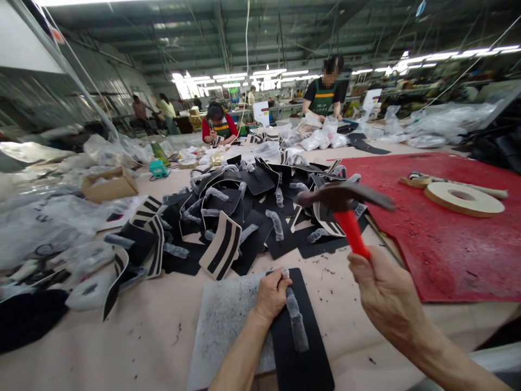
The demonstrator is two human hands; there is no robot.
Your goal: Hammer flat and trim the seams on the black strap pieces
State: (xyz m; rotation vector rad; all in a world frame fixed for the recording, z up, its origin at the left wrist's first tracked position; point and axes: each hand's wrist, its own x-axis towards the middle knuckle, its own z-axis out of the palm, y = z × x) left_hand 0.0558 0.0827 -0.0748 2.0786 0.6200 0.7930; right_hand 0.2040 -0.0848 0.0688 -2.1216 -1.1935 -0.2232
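Note:
My right hand (385,290) is closed round the red handle of a hammer (345,198), raised above the table with its dark metal head up. My left hand (272,296) pinches the upper end of a plastic-wrapped handle (297,320) that lies along a flat black panel (305,364). The panel rests partly over a pale, scuffed board (222,320). Beyond my hands spreads a heap of similar black panels (260,182) with wrapped handles. One of them, a beige panel with black stripes (222,245), shows its striped side.
A red mat (443,244) at the right carries tape rolls (488,203). Plastic bags (52,217) and a cardboard box (109,184) crowd the left. Across the table are two co-workers, one in a red top (232,126), one in a green apron (323,98).

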